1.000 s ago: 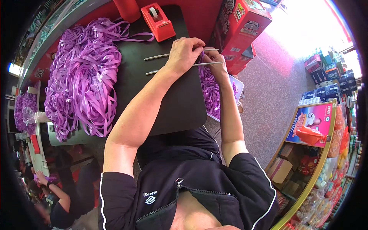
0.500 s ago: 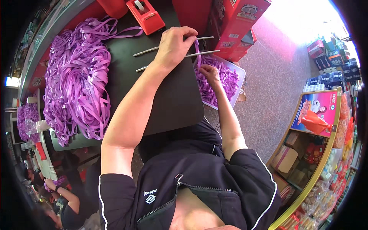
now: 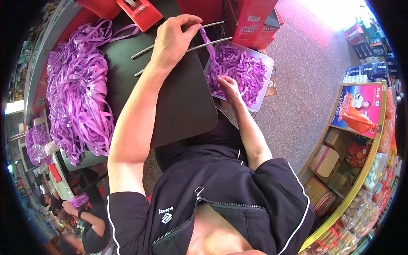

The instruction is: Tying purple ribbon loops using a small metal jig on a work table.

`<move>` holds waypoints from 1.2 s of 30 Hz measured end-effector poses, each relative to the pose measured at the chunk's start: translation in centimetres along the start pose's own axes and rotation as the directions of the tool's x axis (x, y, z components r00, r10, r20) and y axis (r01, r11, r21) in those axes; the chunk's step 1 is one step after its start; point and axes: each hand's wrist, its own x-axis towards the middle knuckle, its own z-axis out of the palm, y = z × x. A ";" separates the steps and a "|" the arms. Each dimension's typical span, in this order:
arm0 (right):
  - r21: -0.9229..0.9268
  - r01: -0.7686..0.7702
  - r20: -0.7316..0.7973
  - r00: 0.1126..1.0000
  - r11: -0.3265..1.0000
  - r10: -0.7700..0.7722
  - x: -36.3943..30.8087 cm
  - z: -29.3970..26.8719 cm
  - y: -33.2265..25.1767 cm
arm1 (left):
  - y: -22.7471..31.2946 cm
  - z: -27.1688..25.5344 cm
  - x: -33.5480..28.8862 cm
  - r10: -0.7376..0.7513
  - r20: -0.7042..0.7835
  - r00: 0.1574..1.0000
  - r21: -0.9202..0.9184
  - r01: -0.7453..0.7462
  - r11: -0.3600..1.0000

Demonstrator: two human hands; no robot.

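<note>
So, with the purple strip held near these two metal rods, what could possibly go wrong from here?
The purple strip passes by the metal rods on its way from the left hand to the right hand, so it might snag on them. The rods jut past the edge of the black table; a bump could shift them. The clear bin looks quite full of purple ribbon pieces, so some might spill.

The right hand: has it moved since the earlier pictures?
Yes: judged against the black table, the right hand has moved away from the metal rods, toward the table's near corner.
</note>
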 end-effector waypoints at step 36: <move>-0.006 -0.184 -0.038 0.982 0.983 0.184 4.2 2.9 -2.0 | -0.5 0.0 0.0 0.027 -0.015 1.000 0.030 -0.027 0.999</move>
